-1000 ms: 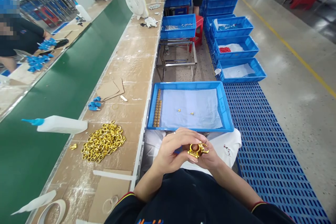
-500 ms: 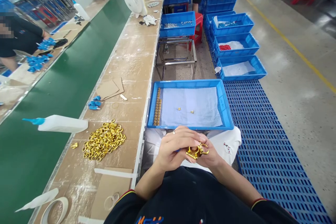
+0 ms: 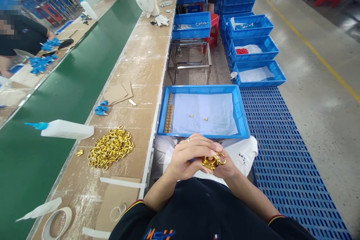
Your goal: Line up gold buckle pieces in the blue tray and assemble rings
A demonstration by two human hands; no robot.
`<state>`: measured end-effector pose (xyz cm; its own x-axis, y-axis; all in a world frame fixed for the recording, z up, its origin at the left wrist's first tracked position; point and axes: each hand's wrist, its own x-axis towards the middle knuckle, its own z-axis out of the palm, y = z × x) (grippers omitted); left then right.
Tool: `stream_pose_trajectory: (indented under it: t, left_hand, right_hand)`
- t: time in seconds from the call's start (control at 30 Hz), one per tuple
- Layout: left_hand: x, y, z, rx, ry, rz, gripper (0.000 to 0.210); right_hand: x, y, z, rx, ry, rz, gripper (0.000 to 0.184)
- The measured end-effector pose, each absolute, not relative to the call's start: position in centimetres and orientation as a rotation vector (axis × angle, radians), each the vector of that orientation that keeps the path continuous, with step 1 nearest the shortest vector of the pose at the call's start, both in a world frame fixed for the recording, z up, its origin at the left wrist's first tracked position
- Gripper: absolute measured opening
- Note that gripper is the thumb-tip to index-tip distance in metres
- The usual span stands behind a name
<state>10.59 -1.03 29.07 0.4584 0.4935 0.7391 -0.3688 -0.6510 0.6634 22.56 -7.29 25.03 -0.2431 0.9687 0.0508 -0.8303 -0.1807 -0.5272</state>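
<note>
The left hand [image 3: 187, 155] and the right hand [image 3: 226, 167] together grasp gold parts [image 3: 208, 166] above the lap [image 3: 240, 152]. If the finger pressure becomes uneven, these could slip and drop. A bump to the tray [image 3: 204, 89] at twelve o'clock might scatter its gold rows [image 3: 169, 118].

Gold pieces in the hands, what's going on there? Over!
Left hand, right hand: both gripping. Gold pieces: held between them, partly hidden by fingers. Tray just ahead.
</note>
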Motion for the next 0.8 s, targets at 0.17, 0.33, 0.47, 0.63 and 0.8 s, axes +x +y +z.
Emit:
stream_pose_trajectory:
  t: [0.17,0.33,0.47,0.63,0.8]
  left_hand:
    - [10.6,-1.1,29.1,1.917,0.147,1.303,0.027]
    - [10.3,-1.1,29.1,2.003,0.173,1.277,0.035]
    - [10.4,-1.2,29.0,2.023,0.163,1.256,0.036]
    - [8.8,-2.6,29.9,1.999,0.327,1.206,0.03]
    - [2.8,-7.2,32.6,1.89,0.636,1.159,0.022]
  right_hand:
    - [22.7,-7.4,24.6,-0.343,-0.529,1.794,0.038]
    - [22.8,-7.7,24.4,-0.311,-0.52,1.801,0.031]
    - [23.0,-8.0,24.6,-0.333,-0.517,1.806,0.038]
    - [22.8,-8.5,25.0,-0.545,-0.573,1.747,0.048]
    - [24.3,-8.2,22.5,-0.582,-0.717,1.802,0.037]
